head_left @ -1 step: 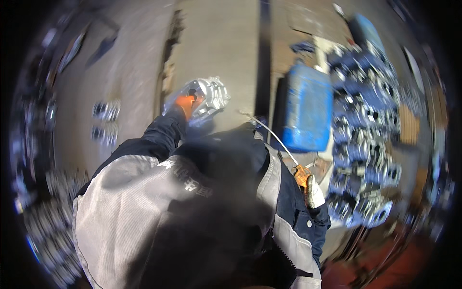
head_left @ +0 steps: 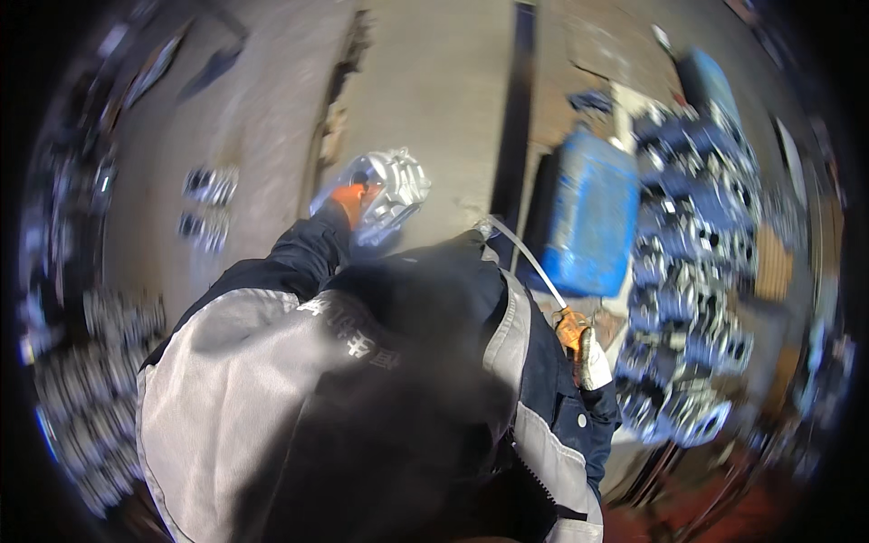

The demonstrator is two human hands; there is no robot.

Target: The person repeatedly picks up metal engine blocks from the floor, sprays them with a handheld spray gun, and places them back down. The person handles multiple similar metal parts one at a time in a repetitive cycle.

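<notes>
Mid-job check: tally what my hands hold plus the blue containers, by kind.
Metal part in the left hand: 1
Pale curved rod in the right hand: 1
Blue containers: 2
Total: 4

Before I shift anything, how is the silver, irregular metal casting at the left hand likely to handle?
The casting is probably stiff, given its metallic sheen and raised ribs. It may tip, since the orange-gloved left hand holds it at one side. Its uneven outline should discourage rolling.

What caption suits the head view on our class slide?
Gloved left hand grips a silvery metal casting; gloved right hand holds a pale, curved hose or rod.
</notes>
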